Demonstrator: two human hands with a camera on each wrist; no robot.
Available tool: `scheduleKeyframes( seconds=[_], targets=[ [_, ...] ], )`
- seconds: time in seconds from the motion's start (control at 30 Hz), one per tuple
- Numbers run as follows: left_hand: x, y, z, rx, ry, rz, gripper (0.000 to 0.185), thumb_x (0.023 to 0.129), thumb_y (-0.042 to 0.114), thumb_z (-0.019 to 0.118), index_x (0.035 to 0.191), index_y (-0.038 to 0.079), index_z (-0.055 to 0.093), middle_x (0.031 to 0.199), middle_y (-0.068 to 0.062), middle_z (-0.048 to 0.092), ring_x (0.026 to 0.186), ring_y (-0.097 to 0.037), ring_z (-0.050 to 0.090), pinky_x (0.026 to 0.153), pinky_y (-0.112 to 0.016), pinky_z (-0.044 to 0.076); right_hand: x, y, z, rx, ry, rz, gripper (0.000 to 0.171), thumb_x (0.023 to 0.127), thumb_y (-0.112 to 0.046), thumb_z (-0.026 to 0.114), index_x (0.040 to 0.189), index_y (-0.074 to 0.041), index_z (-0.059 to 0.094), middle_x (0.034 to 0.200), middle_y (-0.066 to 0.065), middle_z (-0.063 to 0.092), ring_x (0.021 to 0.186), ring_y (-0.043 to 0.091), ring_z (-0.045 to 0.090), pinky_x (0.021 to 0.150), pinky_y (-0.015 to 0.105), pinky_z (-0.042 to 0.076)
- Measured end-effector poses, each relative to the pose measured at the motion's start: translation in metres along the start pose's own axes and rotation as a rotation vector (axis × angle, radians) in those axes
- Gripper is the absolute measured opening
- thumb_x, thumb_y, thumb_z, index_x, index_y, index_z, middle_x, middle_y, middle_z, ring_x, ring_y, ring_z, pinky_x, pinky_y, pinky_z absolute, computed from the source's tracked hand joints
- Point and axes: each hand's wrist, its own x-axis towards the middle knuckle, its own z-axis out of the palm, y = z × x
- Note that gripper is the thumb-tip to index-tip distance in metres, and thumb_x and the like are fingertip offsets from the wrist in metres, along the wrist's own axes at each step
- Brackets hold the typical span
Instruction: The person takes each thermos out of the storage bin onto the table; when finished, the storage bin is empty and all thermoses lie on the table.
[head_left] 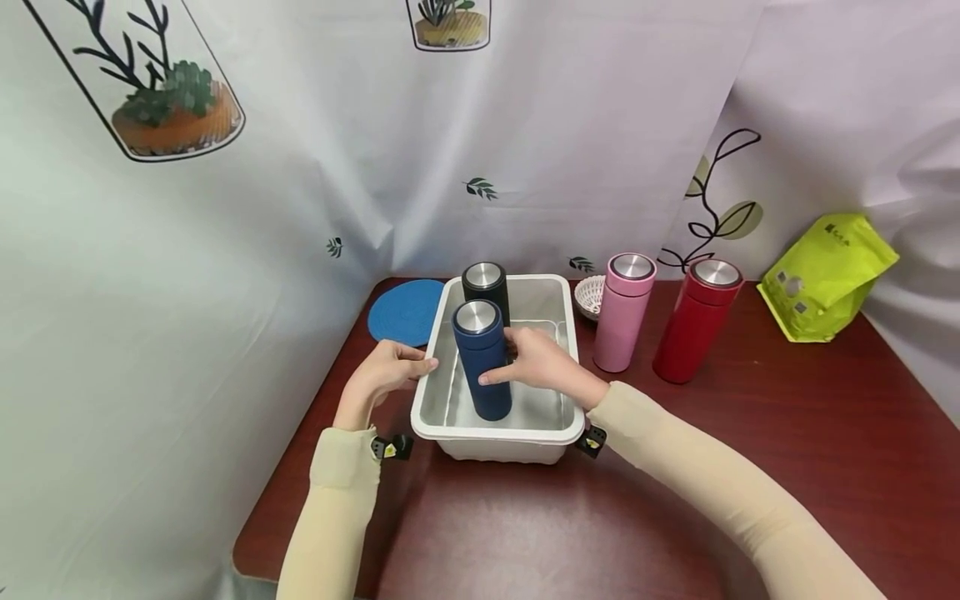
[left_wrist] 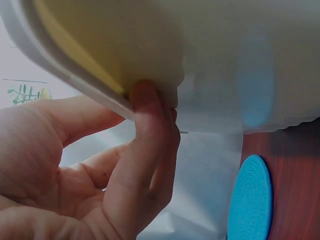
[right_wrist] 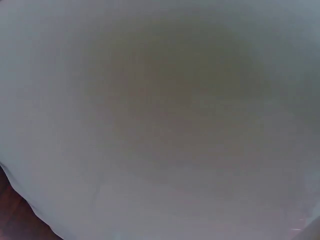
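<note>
A white plastic basin (head_left: pixel 487 433) stands on the table, holding a black thermos (head_left: pixel 487 287) and, in front of it, a dark blue thermos (head_left: pixel 480 358) with a steel-topped lid. My right hand (head_left: pixel 543 362) reaches over the basin's right rim and grips the blue thermos, thumb across its front; the other fingers are hidden behind it. At the left rim, my left hand (head_left: pixel 386 371) pinches the basin's edge. In the left wrist view, fingers (left_wrist: pixel 147 115) press up under the rim from outside. A pale, blurred basin wall (right_wrist: pixel 165 120) fills most of the right wrist view.
To the basin's right stand a pink thermos (head_left: pixel 624 317) and a red thermos (head_left: pixel 693 325). A small white woven basket (head_left: pixel 588 296) is partly hidden behind the pink one. A blue round mat (head_left: pixel 405 312) lies at back left, a lime-green pouch (head_left: pixel 825 275) at back right.
</note>
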Motion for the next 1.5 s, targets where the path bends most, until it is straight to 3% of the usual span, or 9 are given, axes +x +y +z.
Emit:
scheduleKeyframes(
  seconds=[0.47,0.73,1.07,1.5],
  targets=[
    [-0.001,-0.007,0.005,-0.001,0.022,-0.001,0.038,0.093,0.015,0.067,0.120,-0.012,0.063,0.119,-0.027,0.065,0.101,-0.033,0.068,0.091,-0.049,0.055,-0.012,-0.001,0.002,0.032,0.147,-0.052,0.045,0.070,-0.039,0.088,0.104,-0.014,0.072,0.089,-0.004,0.073,0.077,0.007,0.066,0.070,0.027,0.055],
    [-0.002,-0.009,0.008,-0.009,0.026,-0.002,0.037,0.092,0.015,0.068,0.119,-0.011,0.064,0.118,-0.026,0.065,0.098,-0.031,0.068,0.090,-0.049,0.055,-0.021,-0.004,-0.002,0.072,0.226,-0.024,0.044,0.071,-0.041,0.086,0.102,-0.014,0.073,0.089,-0.002,0.075,0.081,0.010,0.071,0.072,0.029,0.058],
    [-0.003,-0.008,0.007,-0.017,0.025,0.008,0.037,0.092,0.015,0.068,0.119,-0.011,0.064,0.119,-0.026,0.064,0.099,-0.031,0.068,0.091,-0.050,0.055,-0.036,-0.013,-0.030,0.115,0.341,-0.018,0.043,0.072,-0.037,0.087,0.105,-0.014,0.072,0.095,0.000,0.075,0.087,0.016,0.072,0.078,0.036,0.059],
    [-0.004,-0.002,0.001,-0.020,0.027,0.022,0.040,0.093,0.014,0.067,0.123,-0.013,0.061,0.122,-0.028,0.062,0.099,-0.031,0.068,0.092,-0.050,0.054,-0.053,-0.022,-0.060,0.172,0.390,-0.009,0.051,0.076,-0.033,0.085,0.117,-0.008,0.069,0.107,0.009,0.074,0.093,0.024,0.073,0.084,0.042,0.059]
  ],
)
